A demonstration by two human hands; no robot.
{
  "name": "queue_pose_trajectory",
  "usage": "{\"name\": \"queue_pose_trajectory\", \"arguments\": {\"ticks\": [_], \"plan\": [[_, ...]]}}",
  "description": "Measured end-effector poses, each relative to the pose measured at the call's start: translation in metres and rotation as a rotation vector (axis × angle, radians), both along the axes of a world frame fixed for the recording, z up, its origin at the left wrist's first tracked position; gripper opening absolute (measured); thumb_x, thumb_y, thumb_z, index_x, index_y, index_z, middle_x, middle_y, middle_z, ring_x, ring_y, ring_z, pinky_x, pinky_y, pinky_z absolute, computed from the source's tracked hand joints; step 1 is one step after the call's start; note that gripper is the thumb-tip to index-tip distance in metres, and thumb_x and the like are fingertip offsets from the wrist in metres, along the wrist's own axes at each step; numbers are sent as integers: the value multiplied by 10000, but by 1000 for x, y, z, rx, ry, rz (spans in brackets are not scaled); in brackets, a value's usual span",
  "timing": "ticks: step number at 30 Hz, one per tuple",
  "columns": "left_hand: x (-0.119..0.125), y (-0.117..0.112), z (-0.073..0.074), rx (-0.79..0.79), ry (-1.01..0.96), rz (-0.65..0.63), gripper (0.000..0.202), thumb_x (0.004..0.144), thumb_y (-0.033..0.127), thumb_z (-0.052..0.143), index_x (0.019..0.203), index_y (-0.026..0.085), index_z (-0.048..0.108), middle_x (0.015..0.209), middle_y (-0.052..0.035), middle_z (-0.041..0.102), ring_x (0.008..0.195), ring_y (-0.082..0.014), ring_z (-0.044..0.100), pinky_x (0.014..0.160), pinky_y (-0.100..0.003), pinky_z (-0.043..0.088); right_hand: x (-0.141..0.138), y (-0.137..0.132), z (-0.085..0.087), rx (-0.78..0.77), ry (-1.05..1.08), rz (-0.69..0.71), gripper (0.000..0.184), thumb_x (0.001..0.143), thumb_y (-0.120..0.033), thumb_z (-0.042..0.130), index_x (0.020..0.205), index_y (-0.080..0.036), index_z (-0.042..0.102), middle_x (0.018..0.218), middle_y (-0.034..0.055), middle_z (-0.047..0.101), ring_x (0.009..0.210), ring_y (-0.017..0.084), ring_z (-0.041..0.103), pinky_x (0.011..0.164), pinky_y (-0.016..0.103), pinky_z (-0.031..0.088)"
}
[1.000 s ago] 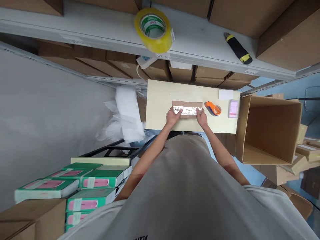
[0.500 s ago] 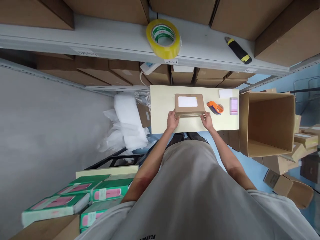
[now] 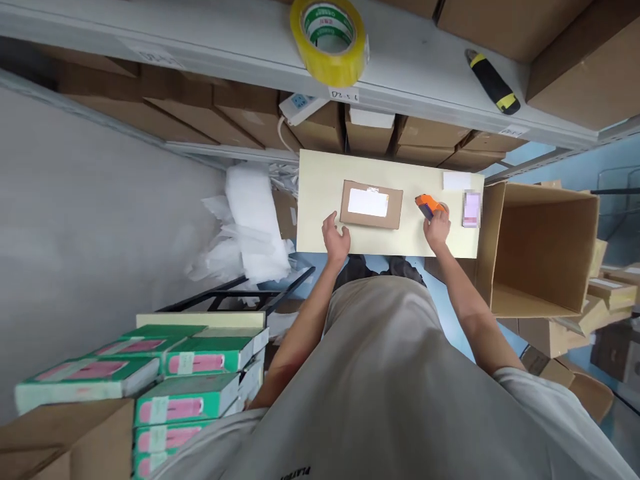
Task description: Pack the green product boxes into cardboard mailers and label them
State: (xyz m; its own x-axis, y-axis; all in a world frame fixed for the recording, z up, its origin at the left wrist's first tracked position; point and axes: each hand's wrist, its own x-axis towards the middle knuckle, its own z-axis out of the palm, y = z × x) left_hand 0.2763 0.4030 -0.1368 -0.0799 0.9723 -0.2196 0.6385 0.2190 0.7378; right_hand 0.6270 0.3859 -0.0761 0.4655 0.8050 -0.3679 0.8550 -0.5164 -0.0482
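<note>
A brown cardboard box (image 3: 373, 221) with a white label on top lies on the cream work table (image 3: 315, 200), slightly turned. Just off its lower left corner is my left hand (image 3: 335, 239), fingers apart and holding nothing. My right hand (image 3: 437, 229) is closed round the near end of an orange tape dispenser (image 3: 428, 202), to the right of the box. The hand partly hides the dispenser's roll.
Right of the dispenser lie a phone (image 3: 471, 209) and a white paper (image 3: 457, 181). A large open carton (image 3: 545, 250) stands beyond the table's right edge. The shelf above bears a yellow tape roll (image 3: 330, 43) and a utility knife (image 3: 493, 81). White foam wrap (image 3: 255, 223) is at left.
Both hands have let go of the box, which now lies slightly turned. My right hand has moved right and taken hold of the tape dispenser; my left has opened beside the box.
</note>
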Motion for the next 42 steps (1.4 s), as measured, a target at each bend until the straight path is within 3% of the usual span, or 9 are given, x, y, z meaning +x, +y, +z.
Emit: {"name": "queue_pose_trajectory", "arguments": {"ticks": [9,13,16,19,22,26,31,36,42], "plan": [[103,-57,32,39,21,120,610,1049,202,535,1658,234,544,1607,-160,655,1565,-311,578,1310,-533,531,32,19,-41,-40,63,95,648,1126,-274,418,1701,23,381,1678,356,558,1567,402,524,1326,522,392],[157,-87,39,37,-80,95,480,1088,232,531,1559,216,624,1574,-150,699,1521,-288,628,1286,-499,552,54,15,-46,44,204,179,572,1138,-278,411,1635,-14,512,1704,318,548,1598,371,508,1349,496,389],[195,-104,44,38,-304,131,412,1104,286,576,1506,232,654,1490,-141,760,1421,-269,716,1206,-480,608,67,2,-39,159,563,159,533,1171,-499,444,1448,-95,655,1503,272,703,1457,362,630,1249,489,511],[226,-112,53,69,-422,173,366,1079,374,700,1421,243,696,1373,-141,799,1252,-256,789,1104,-449,652,72,-21,-24,212,1062,72,687,1042,-813,608,1244,-166,722,1276,191,802,1234,338,730,1148,489,591],[247,-115,68,156,-422,179,307,1050,401,777,1312,247,736,1244,-109,816,1114,-232,798,1043,-417,661,68,-43,-4,197,1407,-18,726,904,-879,763,1202,-217,745,1264,120,830,1220,298,747,1184,470,584],[257,-119,94,214,-435,214,246,1080,422,757,1251,245,748,1180,-83,834,1039,-214,805,989,-381,670,57,-58,27,147,1597,-64,682,894,-850,804,1202,-243,772,1283,97,845,1299,301,754,1230,481,569],[244,-133,120,212,-408,174,257,1102,463,732,1233,251,795,1207,-86,858,1082,-232,826,1020,-403,678,52,-64,52,116,1593,83,708,944,-880,742,1210,-227,804,1267,101,859,1313,325,762,1234,522,574],[216,-143,145,305,-352,193,343,1082,487,751,1342,265,780,1307,-101,832,1174,-243,796,1042,-407,670,68,-67,59,241,1239,472,629,1058,-806,656,1288,-237,793,1274,135,849,1273,352,765,1189,567,597],[188,-139,200,440,-315,161,373,1147,522,636,1450,326,728,1419,-88,764,1271,-250,756,1060,-436,668,97,-55,76,440,848,1040,307,1178,-468,565,1161,-230,758,1136,145,824,1133,349,743,1146,611,577]]}}
